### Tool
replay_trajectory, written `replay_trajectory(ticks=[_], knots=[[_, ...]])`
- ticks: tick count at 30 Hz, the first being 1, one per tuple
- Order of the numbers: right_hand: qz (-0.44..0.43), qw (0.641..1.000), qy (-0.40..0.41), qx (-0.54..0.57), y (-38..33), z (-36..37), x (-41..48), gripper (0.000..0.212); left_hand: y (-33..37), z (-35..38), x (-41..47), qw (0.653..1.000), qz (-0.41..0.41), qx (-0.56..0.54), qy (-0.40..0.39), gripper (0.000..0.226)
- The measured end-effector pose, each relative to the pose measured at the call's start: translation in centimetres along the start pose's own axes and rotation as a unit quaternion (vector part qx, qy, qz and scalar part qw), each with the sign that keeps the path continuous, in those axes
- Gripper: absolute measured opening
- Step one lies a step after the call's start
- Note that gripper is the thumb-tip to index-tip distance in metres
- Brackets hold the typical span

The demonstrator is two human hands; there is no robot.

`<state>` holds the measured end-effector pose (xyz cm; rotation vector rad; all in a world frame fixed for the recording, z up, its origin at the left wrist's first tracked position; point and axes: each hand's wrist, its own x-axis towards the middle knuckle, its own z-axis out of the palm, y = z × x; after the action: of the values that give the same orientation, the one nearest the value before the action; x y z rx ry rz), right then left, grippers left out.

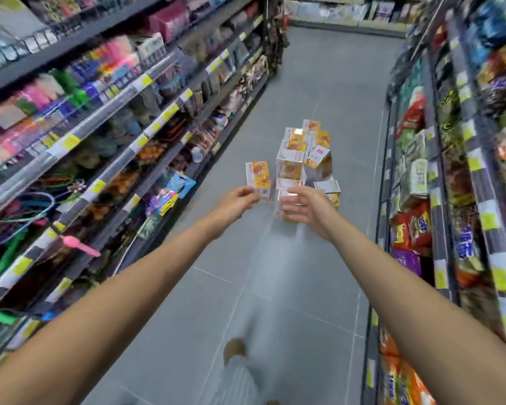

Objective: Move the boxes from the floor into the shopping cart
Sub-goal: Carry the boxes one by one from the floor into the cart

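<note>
Between shelves at 9 and 3 o'clock, the floor carries the pile of boxes at 12 o'clock. There are roughly 10, though blur prevents an exact count. No cart shows, so nearly everything seemingly remains. Of the 2 hands, the left hand pinches 1 box, and the right hand reaches with loose, empty fingers.

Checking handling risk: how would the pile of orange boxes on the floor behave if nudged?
The pile of orange boxes looks loosely stacked, some tilted, so it likely topples. The left hand pinches one orange box by its corner, suggesting light, stiff cartons.
</note>
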<state>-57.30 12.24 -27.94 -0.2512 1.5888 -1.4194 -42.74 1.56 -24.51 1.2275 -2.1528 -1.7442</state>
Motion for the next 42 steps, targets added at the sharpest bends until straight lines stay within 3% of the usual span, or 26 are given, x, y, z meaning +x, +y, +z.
replay_trajectory(ticks=[2, 6, 11, 14, 19, 29, 38, 42], knots=[[0.015, 1.000, 0.022, 0.014, -0.1, -1.5, 2.1, 0.015, 0.0, 0.8, 2.8, 1.000, -0.011, 0.011, -0.020, 0.014], [0.043, 0.997, 0.053, 0.018, -1.3, -3.8, 7.1, 0.012, 0.6, 1.4, 9.0, 0.997, -0.016, 0.044, -0.060, 0.005], [0.077, 0.990, 0.117, -0.010, -3.5, -6.3, 14.2, 0.012, 2.5, 1.0, 17.4, 0.986, -0.031, 0.104, -0.128, 0.018], [0.109, 0.985, 0.135, -0.022, -5.3, -7.3, 18.5, 0.013, 4.1, 0.6, 22.6, 0.979, -0.043, 0.131, -0.150, 0.034], [0.128, 0.981, 0.142, -0.041, -7.9, -8.7, 25.0, 0.015, 7.1, 0.8, 29.6, 0.972, -0.066, 0.139, -0.175, 0.042], [0.203, 0.967, 0.153, -0.015, -8.9, -13.2, 39.0, 0.014, 8.7, 5.1, 44.8, 0.972, -0.176, 0.034, -0.151, 0.040], [0.299, 0.942, 0.146, -0.029, -3.8, -18.2, 54.9, 0.014, 0.6, 12.5, 59.1, 0.940, -0.330, -0.013, -0.081, 0.049], [0.338, 0.927, 0.151, -0.056, 1.7, -20.1, 60.4, 0.014, -4.4, 15.6, 64.1, 0.936, -0.344, -0.016, -0.076, 0.047]])
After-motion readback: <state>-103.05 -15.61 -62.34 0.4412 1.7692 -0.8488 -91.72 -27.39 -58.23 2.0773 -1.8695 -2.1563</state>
